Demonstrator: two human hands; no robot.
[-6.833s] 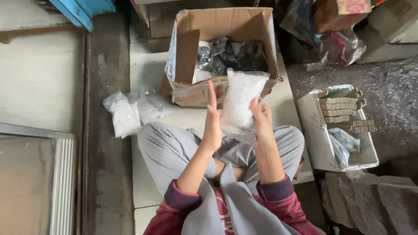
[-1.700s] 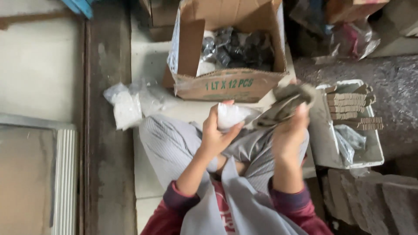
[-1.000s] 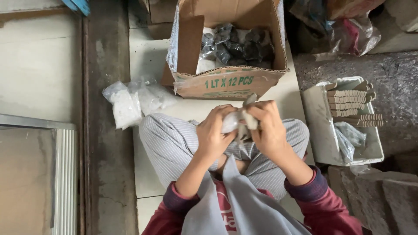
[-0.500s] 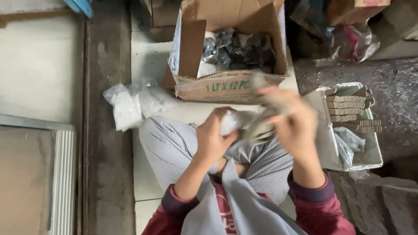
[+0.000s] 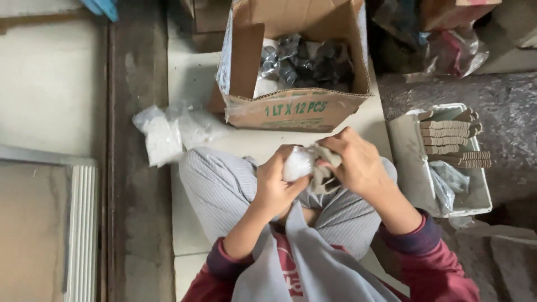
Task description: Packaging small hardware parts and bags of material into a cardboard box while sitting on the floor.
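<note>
A: In hand? Where?

B: Small white crumpled plastic bag (image 5: pixel 296 163), over lap, centre frame. Clenched in left hand (image 5: pixel 275 182), fingers curled round it. Right hand (image 5: pixel 358 163) pinching folded grey-brown cardboard piece (image 5: pixel 323 168), pressed against bag's right side. Both hands closed, touching at the bundle.

A: Containers?

B: Open brown corrugated cardboard box (image 5: pixel 296 106) just beyond knees, on pale tiled floor (image 5: pixel 193 72). Flaps up. Inside: heap of dark, shiny plastic-wrapped items (image 5: pixel 310 64), plus bit of white wrap at left. Can't tell what items are. Front wall w/ green printed lettering, centred, one line.

A: Right side?

B: Shallow off-white plastic tray (image 5: pixel 400 145), near right knee. Holds stack of grey-brown cardboard pieces (image 5: pixel 450 137) along far edge, edges showing like ribs; clear plastic film scrap (image 5: pixel 447 182) below them.

A: Left?

B: Heap of clear and white plastic bags (image 5: pixel 168 131) on floor, beside left knee, near box's left corner. Well apart from hands.

A: Farther back?

B: Crumpled clear plastic w/ reddish contents (image 5: pixel 458 50) top right, behind box. Another brown box corner at top edge. Blurred, no more detail.
</note>
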